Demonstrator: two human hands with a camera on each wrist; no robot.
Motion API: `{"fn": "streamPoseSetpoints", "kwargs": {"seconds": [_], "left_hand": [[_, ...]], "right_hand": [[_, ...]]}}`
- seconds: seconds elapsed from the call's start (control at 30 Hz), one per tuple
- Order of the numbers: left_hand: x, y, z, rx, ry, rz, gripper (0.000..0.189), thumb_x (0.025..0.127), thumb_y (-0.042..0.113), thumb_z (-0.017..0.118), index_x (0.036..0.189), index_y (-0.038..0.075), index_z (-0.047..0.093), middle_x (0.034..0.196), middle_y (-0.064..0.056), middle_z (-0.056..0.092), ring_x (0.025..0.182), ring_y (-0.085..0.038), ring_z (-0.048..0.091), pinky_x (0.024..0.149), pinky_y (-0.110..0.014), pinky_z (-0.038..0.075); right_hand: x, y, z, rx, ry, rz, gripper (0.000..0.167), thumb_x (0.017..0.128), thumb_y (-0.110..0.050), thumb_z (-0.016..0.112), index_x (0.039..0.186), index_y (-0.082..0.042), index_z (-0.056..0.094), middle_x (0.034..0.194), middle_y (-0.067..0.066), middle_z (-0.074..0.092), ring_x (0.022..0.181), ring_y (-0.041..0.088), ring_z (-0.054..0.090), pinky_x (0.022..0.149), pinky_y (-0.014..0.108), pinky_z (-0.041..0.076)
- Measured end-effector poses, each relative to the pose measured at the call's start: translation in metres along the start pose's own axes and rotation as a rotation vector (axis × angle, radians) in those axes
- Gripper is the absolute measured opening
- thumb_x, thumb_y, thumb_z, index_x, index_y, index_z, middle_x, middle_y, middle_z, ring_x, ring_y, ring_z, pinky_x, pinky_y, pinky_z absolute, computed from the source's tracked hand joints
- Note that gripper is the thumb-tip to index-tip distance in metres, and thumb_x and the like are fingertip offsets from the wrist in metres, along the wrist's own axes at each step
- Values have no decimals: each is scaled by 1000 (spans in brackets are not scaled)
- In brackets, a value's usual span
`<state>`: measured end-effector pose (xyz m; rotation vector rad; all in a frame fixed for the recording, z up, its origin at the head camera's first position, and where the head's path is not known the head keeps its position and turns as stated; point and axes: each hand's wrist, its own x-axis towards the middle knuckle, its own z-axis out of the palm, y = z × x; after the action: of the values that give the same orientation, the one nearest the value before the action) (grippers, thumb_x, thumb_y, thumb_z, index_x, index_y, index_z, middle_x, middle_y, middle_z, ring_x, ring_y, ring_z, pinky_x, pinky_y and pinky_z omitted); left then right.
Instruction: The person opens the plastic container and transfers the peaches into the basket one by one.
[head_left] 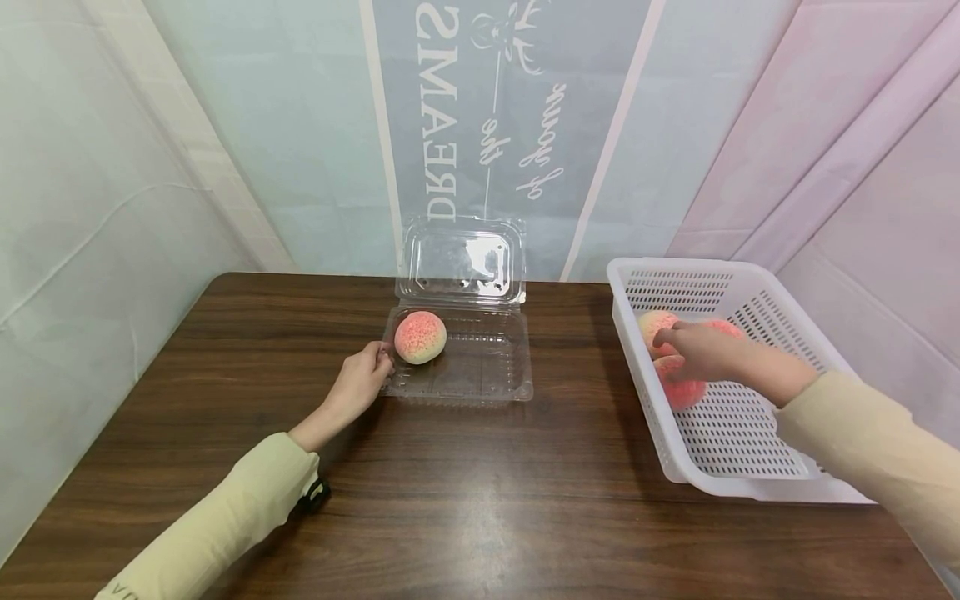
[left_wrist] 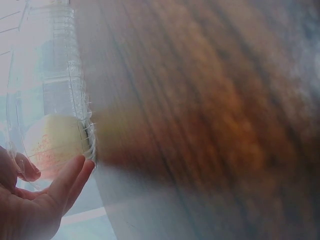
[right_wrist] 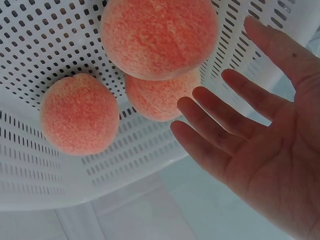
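My left hand (head_left: 362, 382) grips the left edge of a clear plastic clamshell box (head_left: 487, 358), whose lid (head_left: 459, 258) stands raised at the back. One pink-and-cream peach (head_left: 421, 337) sits in the box's left side, close to those fingers; the left wrist view has thumb and fingers (left_wrist: 65, 185) at the box's edge. Over on the right, my right hand (head_left: 701, 354) reaches into a white basket (head_left: 750, 487), above several peaches (head_left: 686, 394). In the right wrist view its fingers are spread and slightly bent beside a large peach (right_wrist: 160, 37), holding nothing.
Box and basket stand apart on a dark wood-grain table (head_left: 480, 517). Behind the table hangs a printed cloth (head_left: 517, 108) with lettering, and pale cloth sides (head_left: 90, 250) close in the left and right. The basket has raised, slotted walls.
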<state>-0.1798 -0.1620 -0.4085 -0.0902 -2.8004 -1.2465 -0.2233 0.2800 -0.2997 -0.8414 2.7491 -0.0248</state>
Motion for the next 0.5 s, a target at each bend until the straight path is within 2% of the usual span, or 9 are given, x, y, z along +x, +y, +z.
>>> {"fn": "streamPoseSetpoints", "kwargs": {"seconds": [0.3,0.5], "left_hand": [[0,0,0,-3,1,3,31,93,5,39,115,-14,48,87,-18,60,76,-25,62,58,-28,47],[0,0,0,5,-3,0,31,93,5,39,116,-14,48,88,-18,61,75,-23,61,57,-27,45]], "right_hand": [[-1,-4,-10,-70,7,-1,44,70,-21,74,104,1,57,81,9,55,67,17,52,64,38,45],[0,-6,-15,-34,3,-2,44,71,-16,74,106,5,56,78,7,54,65,15,49,61,34,44]]}}
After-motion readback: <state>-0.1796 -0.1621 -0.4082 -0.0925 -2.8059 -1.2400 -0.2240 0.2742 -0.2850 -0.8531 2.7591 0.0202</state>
